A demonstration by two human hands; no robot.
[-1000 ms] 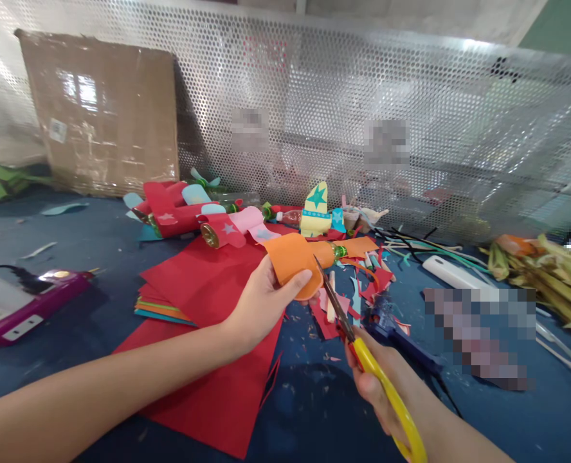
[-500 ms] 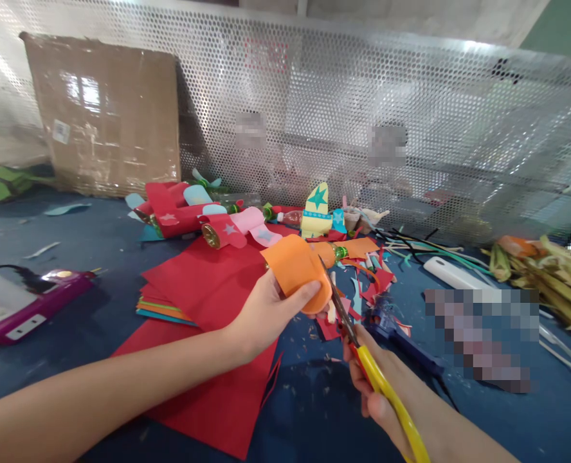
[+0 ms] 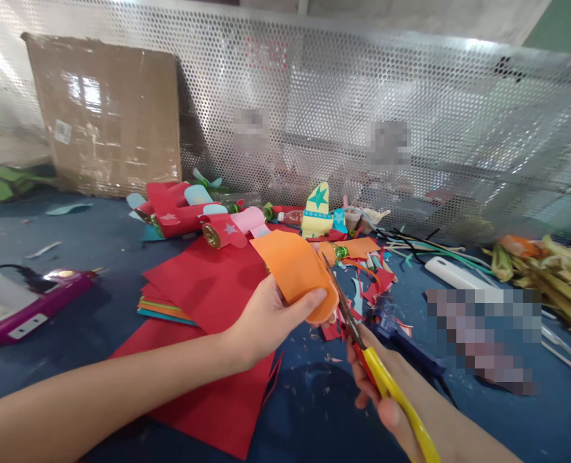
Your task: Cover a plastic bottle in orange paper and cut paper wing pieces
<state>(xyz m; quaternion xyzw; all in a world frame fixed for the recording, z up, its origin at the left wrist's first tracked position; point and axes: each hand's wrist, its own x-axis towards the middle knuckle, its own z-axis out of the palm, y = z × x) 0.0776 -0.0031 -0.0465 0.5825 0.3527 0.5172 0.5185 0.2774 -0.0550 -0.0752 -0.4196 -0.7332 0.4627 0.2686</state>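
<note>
My left hand (image 3: 278, 318) grips a curved piece of orange paper (image 3: 298, 270), thumb on its near face and fingers mostly hidden behind. My right hand (image 3: 386, 379) is closed around scissors (image 3: 379, 379) with yellow and red handles. Their dark blades point up and left, right beside the paper's rounded right edge; whether they touch it I cannot tell. Behind the paper lies a green-necked bottle (image 3: 339, 253) with orange paper around it. Red paper sheets (image 3: 208, 392) lie under my left forearm, with a stack of coloured sheets (image 3: 164, 310) beside them.
Paper-wrapped bottles (image 3: 184, 215) lie along the back by a perforated metal screen (image 3: 334, 96). Cardboard (image 3: 107, 116) leans at left, above a purple power strip (image 3: 39, 308). Paper scraps (image 3: 379, 283), a blue glue gun (image 3: 406, 344), a white-handled tool (image 3: 454, 273) and dried husks (image 3: 550, 283) lie right.
The orange paper has turned slightly and its right edge sits lower and farther right. My right hand and the scissors have shifted a little down and right.
</note>
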